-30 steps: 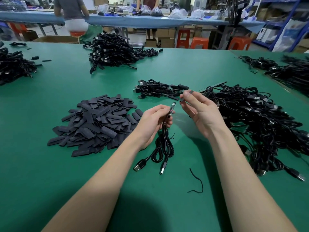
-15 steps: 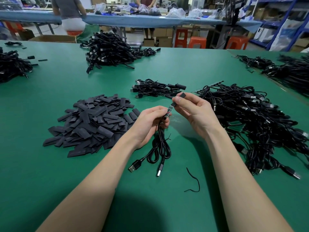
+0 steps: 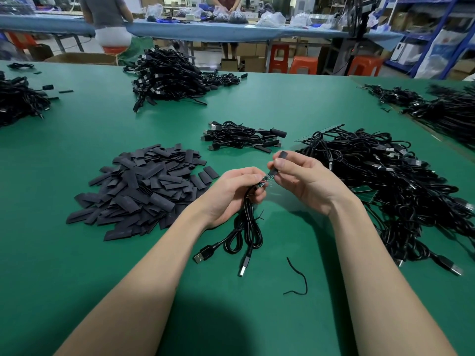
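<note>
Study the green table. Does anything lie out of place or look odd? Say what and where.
One short, curled black strand lies alone on the table, between the forearms, apart from every pile; likely scrap.

Even overhead light is falling across the green table (image 3: 77, 278), leaving the scene bright with hardly any glare on its matte surface. A broad soft shadow is pooling at the middle of the bottom edge, and a fainter one is lying just below the right hand (image 3: 305, 186). The wide lens is bowing the table's far edge and stretching the corners. A USB plug (image 3: 455, 269) at the right is smearing slightly, and the distant shelves (image 3: 424, 34) are looking soft.
</note>
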Demonstrator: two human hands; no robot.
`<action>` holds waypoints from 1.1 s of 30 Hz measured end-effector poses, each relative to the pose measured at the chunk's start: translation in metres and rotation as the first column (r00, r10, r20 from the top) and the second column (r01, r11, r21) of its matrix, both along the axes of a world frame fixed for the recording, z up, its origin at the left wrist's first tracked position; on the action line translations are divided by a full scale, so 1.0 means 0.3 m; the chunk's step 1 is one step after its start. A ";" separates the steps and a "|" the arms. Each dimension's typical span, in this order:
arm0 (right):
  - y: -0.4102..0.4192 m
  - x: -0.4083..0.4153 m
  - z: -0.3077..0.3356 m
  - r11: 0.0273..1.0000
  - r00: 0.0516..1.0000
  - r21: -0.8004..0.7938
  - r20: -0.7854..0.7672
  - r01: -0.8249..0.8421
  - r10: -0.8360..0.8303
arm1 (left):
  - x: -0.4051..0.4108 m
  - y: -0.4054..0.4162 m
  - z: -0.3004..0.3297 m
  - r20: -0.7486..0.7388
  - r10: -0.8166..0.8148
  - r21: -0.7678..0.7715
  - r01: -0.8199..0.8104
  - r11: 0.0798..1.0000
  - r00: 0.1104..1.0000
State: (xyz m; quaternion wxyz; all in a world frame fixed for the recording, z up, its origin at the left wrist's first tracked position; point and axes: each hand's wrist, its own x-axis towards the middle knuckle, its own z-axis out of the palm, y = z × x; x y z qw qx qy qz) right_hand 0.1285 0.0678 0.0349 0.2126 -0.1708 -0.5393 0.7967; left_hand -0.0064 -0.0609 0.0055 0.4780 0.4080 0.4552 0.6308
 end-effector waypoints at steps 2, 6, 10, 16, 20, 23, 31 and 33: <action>0.003 0.007 0.004 0.999 0.999 0.020 0.005 -0.039 0.039 | -0.003 0.000 -0.002 -0.003 -0.015 -0.003 0.015 1.000 1.000; 0.002 0.007 0.001 0.993 0.997 0.095 -0.002 -0.073 0.073 | -0.003 0.000 -0.001 0.010 -0.023 -0.007 0.023 1.000 1.000; -0.004 -0.004 -0.008 0.990 0.999 0.137 -0.024 -0.044 0.048 | -0.003 -0.002 0.000 0.032 -0.017 -0.007 0.017 1.000 0.999; 0.003 0.000 -0.010 0.985 0.997 0.151 0.016 -0.080 0.078 | -0.003 0.000 0.000 0.014 -0.037 -0.020 0.037 0.999 0.999; 0.007 -0.015 -0.023 0.994 0.999 0.098 -0.028 0.038 -0.036 | 0.009 0.019 -0.003 0.031 0.078 -0.072 -0.076 0.994 0.996; 0.019 -0.022 -0.029 0.992 0.992 0.037 -0.030 0.125 -0.123 | 0.007 0.027 -0.010 0.125 0.186 -0.048 -0.182 0.982 0.974; 0.030 -0.029 -0.045 0.979 0.979 0.001 -0.016 0.202 -0.202 | 0.004 0.027 -0.033 -0.090 0.316 0.040 -0.314 0.949 0.944; 0.033 -0.027 -0.046 0.978 0.978 0.002 -0.019 0.207 -0.207 | 0.005 0.028 -0.034 -0.145 0.359 0.069 -0.353 0.933 0.922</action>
